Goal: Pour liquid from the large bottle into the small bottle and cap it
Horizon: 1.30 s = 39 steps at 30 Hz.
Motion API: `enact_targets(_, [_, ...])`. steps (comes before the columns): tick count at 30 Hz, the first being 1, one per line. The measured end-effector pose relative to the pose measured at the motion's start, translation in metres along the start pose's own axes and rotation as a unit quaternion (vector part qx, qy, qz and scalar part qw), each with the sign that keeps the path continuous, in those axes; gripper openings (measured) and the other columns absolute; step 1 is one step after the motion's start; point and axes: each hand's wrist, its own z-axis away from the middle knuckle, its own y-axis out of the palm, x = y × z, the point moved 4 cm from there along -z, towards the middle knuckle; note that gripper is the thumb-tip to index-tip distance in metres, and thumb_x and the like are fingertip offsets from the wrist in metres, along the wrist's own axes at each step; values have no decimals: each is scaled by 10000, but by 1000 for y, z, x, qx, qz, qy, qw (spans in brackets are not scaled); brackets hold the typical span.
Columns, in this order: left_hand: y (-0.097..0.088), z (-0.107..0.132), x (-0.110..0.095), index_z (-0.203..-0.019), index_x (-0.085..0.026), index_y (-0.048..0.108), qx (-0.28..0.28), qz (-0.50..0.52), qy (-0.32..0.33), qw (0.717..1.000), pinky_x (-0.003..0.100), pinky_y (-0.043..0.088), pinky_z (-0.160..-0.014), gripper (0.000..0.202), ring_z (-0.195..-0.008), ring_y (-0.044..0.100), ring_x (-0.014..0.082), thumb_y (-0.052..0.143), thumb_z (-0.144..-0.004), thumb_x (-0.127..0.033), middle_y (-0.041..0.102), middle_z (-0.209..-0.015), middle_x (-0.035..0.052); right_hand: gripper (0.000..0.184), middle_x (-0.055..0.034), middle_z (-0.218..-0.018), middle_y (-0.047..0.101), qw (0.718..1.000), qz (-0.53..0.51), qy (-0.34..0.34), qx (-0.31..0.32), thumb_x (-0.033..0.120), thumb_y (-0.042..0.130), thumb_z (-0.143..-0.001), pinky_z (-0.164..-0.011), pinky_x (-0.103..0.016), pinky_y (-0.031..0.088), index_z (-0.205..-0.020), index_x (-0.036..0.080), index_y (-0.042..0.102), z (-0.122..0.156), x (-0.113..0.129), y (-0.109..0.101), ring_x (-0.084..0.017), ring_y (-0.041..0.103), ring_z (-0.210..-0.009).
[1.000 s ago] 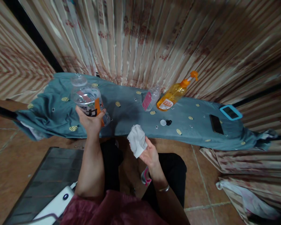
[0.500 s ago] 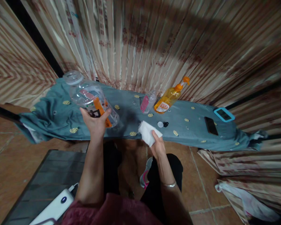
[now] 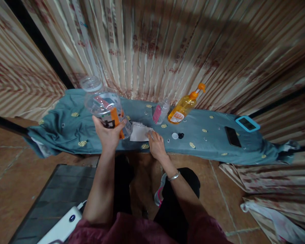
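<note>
on the left half of the long cloth-covered table (image 3: pixel 213 147), the left hand (image 3: pixel 108 132) holds a big clear jar (image 3: pixel 104 101) around its lower side, thumb on the right and fingers on the left, spread apart across its width. the jar leans, its mouth towards the far left and its base towards the near right; whether the base touches the cloth, i cannot tell.

just right of that base a white tissue (image 3: pixel 138 133) lies on the table's near half. the right hand (image 3: pixel 156 145) reaches its right end, fingers close together and slightly bent; i cannot tell whether they pinch it or only press on it.

farther back and to the right, a small clear bottle (image 3: pixel 161 112) with a pink label stands just beside an orange pump bottle (image 3: pixel 183 107). nearer lies a small white disc (image 3: pixel 175 136), and a dark phone (image 3: pixel 233 136) is at the far right.
</note>
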Motion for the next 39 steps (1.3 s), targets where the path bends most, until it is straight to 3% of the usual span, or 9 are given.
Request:
enact_targets(7, [49,22,-22,-1041,-195,512,75,90,-52,992,392,570,-895,725,-949,693,234,907,-484,-441,684,-1035,45,487,-93,-1512,465,959,-282,34,-7,406,657,-909,-1130,-578,388,-1350,233,543,13,0,-25,-293,470,-1366])
enact_targets(15, [105,63,-36,-1087,-217,520,230,224,-173,931,387,597,-842,720,-919,737,247,894,-520,-456,737,-1027,48,572,-87,-1204,653,728,-662,158,84,648,508,-926,-869,-427,564,-1259,188,578,28,4,-15,-195,666,-996])
enact_targets(20, [133,79,-51,-1121,-218,526,312,240,-166,904,404,599,-863,739,-948,734,259,909,-514,-393,745,-1056,60,475,-53,-1068,677,655,-733,184,13,590,543,-936,-765,-341,567,-1146,171,619,31,-19,-30,-150,664,-880])
enact_targets(25, [150,93,-62,-1217,-238,528,385,269,-165,867,442,565,-973,750,-1099,699,293,887,-577,-394,718,-1188,82,465,-44,-1009,698,630,-754,184,-32,590,567,-922,-713,-314,573,-1097,166,639,38,-35,-46,-134,671,-818])
enact_targets(28, [154,92,-58,-1274,-228,557,426,292,-127,847,461,495,-1080,712,-1243,624,317,806,-675,-522,665,-1310,106,500,-41,-989,734,633,-753,177,-38,624,708,-781,-624,-273,573,-1061,211,675,43,-35,-58,-146,691,-778])
enact_targets(32, [156,64,-17,-1342,-249,542,311,207,-107,921,472,399,-1162,650,-1408,475,314,666,-801,-586,565,-1447,107,630,-86,-1049,759,641,-747,172,-37,639,818,-589,-561,-234,571,-1087,268,707,47,-34,-76,-162,705,-758])
enact_targets(34, [162,46,8,-1411,-248,463,226,114,-93,963,509,311,-1210,869,-1476,367,342,830,-660,-486,455,-1537,126,654,-96,-1050,762,644,-744,173,-46,633,831,-564,-557,-227,574,-1092,266,712,47,-35,-83,-160,707,-752])
enact_targets(36, [177,33,29,-1475,-228,368,208,55,-90,972,538,213,-1246,1162,-1514,275,378,938,-475,-389,351,-1594,172,663,-97,-1042,766,646,-741,176,-55,621,847,-544,-562,-232,581,-1087,264,716,47,-38,-88,-164,714,-751])
enact_targets(39, [203,26,51,-1505,-200,303,240,29,-96,966,545,171,-1255,1303,-1532,218,395,959,-382,-277,292,-1614,217,653,-110,-1027,775,650,-735,183,-66,605,865,-535,-568,-242,588,-1062,244,729,47,-42,-89,-178,731,-743])
